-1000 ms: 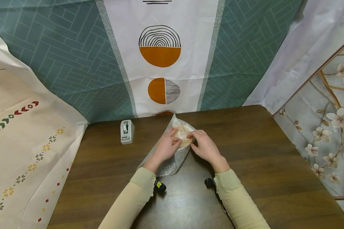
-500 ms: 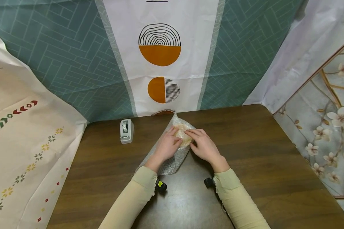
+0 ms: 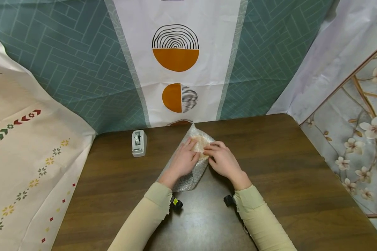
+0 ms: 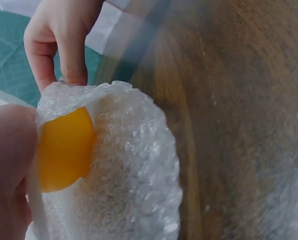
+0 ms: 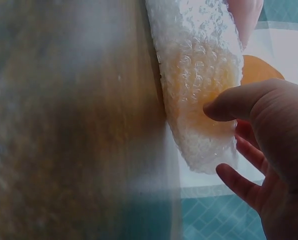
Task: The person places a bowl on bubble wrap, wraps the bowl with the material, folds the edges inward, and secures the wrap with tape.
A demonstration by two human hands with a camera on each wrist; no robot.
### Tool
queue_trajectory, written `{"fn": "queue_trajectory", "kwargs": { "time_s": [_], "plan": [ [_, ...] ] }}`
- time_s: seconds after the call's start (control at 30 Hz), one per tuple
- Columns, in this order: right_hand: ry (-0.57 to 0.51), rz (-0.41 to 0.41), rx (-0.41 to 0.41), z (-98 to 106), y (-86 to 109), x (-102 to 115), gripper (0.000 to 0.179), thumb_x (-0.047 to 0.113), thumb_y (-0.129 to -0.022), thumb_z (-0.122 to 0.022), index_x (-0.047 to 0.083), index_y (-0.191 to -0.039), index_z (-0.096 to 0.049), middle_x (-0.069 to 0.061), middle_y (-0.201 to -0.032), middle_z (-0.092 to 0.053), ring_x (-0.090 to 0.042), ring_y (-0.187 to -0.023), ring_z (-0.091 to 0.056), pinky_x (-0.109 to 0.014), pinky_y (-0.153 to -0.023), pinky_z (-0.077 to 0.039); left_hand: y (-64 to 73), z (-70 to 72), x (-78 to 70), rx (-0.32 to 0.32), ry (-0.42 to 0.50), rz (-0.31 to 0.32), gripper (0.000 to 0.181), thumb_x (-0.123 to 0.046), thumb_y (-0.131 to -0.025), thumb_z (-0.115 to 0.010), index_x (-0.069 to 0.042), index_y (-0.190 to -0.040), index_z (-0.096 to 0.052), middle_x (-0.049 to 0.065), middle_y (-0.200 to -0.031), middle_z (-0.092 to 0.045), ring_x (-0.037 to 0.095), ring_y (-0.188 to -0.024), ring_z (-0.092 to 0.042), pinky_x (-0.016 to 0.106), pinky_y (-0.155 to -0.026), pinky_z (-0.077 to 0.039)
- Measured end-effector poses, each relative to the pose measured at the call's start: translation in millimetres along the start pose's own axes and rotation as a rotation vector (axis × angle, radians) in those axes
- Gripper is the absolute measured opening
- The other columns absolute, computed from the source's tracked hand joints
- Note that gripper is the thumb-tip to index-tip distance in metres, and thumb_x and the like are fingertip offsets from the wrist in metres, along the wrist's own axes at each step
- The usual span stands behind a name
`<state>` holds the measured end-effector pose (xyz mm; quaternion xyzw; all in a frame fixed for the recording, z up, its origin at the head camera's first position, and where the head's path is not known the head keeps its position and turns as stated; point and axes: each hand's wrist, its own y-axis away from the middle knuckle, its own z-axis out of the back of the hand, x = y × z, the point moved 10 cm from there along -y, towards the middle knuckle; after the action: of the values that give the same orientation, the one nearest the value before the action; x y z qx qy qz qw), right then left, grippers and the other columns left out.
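Left wrist view: apparently wrapping the orange object (image 4: 66,152) inside bubble wrap (image 4: 136,170) on the desk (image 3: 279,160); pinching the wrap with the right hand (image 3: 223,159), laying the left hand (image 3: 183,160) straight-fingered over it. Next, likely calls for folding the gaping end down.

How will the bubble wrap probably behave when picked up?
The bubble wrap is probably floppy, as its edge curls in the left wrist view. It is likely light, being thin and translucent. The orange object inside might slide out, since this end gapes open.
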<state>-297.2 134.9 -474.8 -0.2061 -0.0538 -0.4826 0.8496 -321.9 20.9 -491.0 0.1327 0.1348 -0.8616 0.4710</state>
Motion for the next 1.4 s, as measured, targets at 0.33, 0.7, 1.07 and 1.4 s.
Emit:
{"fn": "queue_trajectory", "kwargs": {
  "time_s": [0.33,0.7,1.07,1.4],
  "plan": [
    [0.061,-0.005,-0.002,-2.2,-1.4,4.3,0.030,0.009,-0.098,-0.074,0.012,-0.127,-0.080,-0.007,-0.138,-0.070,-0.035,-0.137,-0.050,-0.058,-0.107,-0.047,1.0,-3.7,2.6,0.115,-0.080,0.022,0.053,-0.040,-0.118,-0.034,-0.013,-0.137,-0.075,0.002,-0.176,-0.025,0.025,-0.165,-0.010,0.055,-0.130,-0.013],
    [0.133,-0.058,-0.006,-6.2,-3.2,7.7,0.024,0.014,-0.097,-0.077,0.015,-0.120,-0.083,-0.004,-0.135,-0.070,-0.032,-0.137,-0.049,-0.054,-0.094,-0.053,1.2,-6.8,6.6,0.104,-0.075,-0.012,0.054,-0.039,-0.117,-0.033,-0.010,-0.140,-0.072,0.004,-0.176,-0.025,0.027,-0.165,-0.010,0.056,-0.129,-0.016],
    [0.122,-0.091,0.023,-10.5,-2.5,3.8,0.019,0.014,-0.098,-0.076,0.017,-0.115,-0.083,-0.003,-0.136,-0.070,-0.031,-0.139,-0.048,-0.054,-0.092,-0.052,6.1,-6.2,5.3,0.121,-0.048,-0.074,0.043,-0.033,-0.118,-0.038,-0.010,-0.119,-0.074,0.010,-0.174,-0.029,0.030,-0.164,-0.010,0.058,-0.128,-0.020],
    [0.301,0.103,0.106,-10.1,-7.1,24.5,0.025,0.017,-0.095,-0.076,0.011,-0.118,-0.082,-0.006,-0.157,-0.058,-0.033,-0.138,-0.049,-0.055,-0.096,-0.042,9.4,-4.7,4.1,0.151,-0.035,-0.083,0.044,-0.036,-0.117,-0.039,-0.015,-0.120,-0.078,0.005,-0.175,-0.028,0.024,-0.165,-0.008,0.062,-0.128,-0.016]
  ]
}}
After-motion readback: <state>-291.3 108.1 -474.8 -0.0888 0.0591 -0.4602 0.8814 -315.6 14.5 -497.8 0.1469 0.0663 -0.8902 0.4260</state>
